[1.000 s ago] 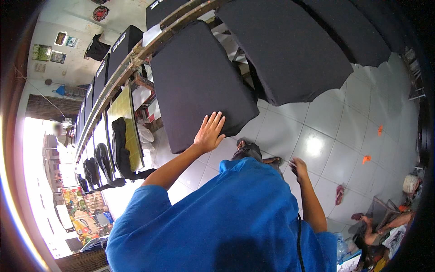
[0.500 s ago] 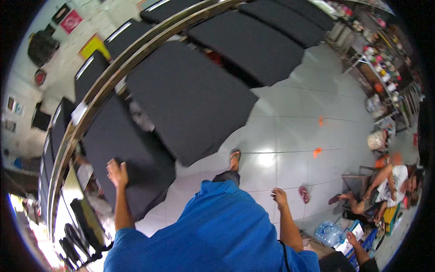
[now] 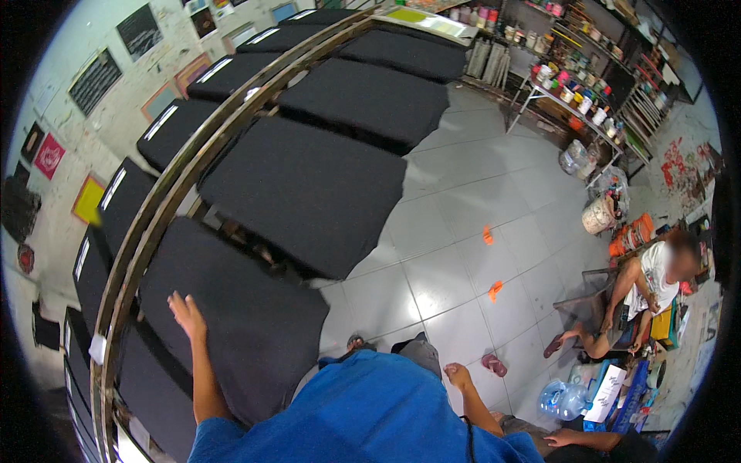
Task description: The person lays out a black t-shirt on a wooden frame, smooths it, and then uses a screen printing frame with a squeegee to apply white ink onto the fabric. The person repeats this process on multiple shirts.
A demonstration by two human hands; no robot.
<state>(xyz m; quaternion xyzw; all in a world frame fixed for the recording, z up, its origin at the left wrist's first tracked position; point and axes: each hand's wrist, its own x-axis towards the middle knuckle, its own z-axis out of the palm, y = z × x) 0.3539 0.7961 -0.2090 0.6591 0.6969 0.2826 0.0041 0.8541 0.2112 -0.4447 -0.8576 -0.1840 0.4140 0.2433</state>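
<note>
Several boards covered in black cloth stand in a row along a long rail (image 3: 166,189). My left hand (image 3: 187,315) is spread over the nearest black cloth (image 3: 255,301), fingers apart and nothing in them; whether it touches the cloth I cannot tell. The neighbouring black cloth (image 3: 309,197) lies smooth, its wavy edge hanging over the aisle. Low beside my body on the right, my right hand (image 3: 458,376) hangs with loosely bent fingers and holds nothing that I can see.
White floor tiles (image 3: 440,285) bear two orange scraps (image 3: 495,291) and a sandal (image 3: 494,365). On the right a person (image 3: 648,285) sits near a water bottle (image 3: 562,400); another person's hand (image 3: 561,437) shows at lower right. A table of paint pots (image 3: 575,100) stands far right.
The view has shifted along the row of boards, and a different black cloth lies under my left hand. My right hand has come lower and closer to my body.
</note>
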